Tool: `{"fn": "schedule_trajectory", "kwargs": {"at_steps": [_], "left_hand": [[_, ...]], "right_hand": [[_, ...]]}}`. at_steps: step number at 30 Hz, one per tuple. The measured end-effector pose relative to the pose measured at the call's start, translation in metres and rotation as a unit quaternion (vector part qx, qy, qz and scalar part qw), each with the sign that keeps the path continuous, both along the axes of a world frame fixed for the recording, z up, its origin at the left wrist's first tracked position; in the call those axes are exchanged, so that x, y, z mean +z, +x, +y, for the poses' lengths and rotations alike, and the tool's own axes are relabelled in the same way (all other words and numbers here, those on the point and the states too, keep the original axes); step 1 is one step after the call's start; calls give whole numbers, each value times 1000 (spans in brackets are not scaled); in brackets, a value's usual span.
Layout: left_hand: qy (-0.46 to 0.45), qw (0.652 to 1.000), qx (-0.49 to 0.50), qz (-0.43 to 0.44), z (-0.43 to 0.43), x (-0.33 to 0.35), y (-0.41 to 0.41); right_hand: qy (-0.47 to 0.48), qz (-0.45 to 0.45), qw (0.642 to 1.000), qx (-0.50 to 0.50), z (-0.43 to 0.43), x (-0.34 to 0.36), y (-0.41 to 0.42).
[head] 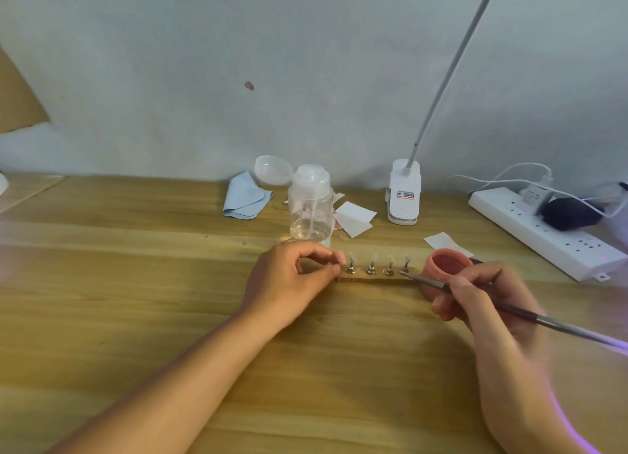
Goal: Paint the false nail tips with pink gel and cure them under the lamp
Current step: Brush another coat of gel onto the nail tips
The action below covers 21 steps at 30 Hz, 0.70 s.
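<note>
The wooden table (pixel 136 317) is carrying everything, with the clip lamp (pixel 403 195) standing well behind the work. The left hand (pixel 289 280) is pinching the left end of the holder strip (pixel 377 279). The right hand (pixel 486 304) is gripping the brush (pixel 560 327), which is pointing at the rightmost stand beside the pink gel pot (pixel 448 266). The nail tips (pixel 373 259) are looking clear, so painting is seemingly only beginning, with curing all ahead

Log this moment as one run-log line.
left hand: fingertips at left end of nail stand | right hand: holds brush, tip at rightmost nail tip | pink gel pot: open, beside stand
</note>
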<state>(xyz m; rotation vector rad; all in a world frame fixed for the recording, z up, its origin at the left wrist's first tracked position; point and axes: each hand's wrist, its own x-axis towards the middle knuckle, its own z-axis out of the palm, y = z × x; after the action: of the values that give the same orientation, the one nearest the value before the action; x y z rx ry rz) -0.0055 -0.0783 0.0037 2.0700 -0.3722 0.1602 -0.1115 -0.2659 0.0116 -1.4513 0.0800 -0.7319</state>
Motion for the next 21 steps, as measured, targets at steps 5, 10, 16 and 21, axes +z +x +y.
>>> {"fn": "schedule_trajectory", "kwargs": {"at_steps": [5,10,16,21], "left_hand": [[24,999,6,28,-2,1,3],[35,999,-2,34,0,-1,4],[58,998,-26,14,2,-2,3],[91,995,-23,-21,3,-4,-1]], "right_hand": [[-10,-3,1000,8,2,0,-1],[-39,-30,998,26,5,4,-2],[-186,-50,981,-14,11,0,-1],[-385,-29,920,-64,13,-4,-3]]}}
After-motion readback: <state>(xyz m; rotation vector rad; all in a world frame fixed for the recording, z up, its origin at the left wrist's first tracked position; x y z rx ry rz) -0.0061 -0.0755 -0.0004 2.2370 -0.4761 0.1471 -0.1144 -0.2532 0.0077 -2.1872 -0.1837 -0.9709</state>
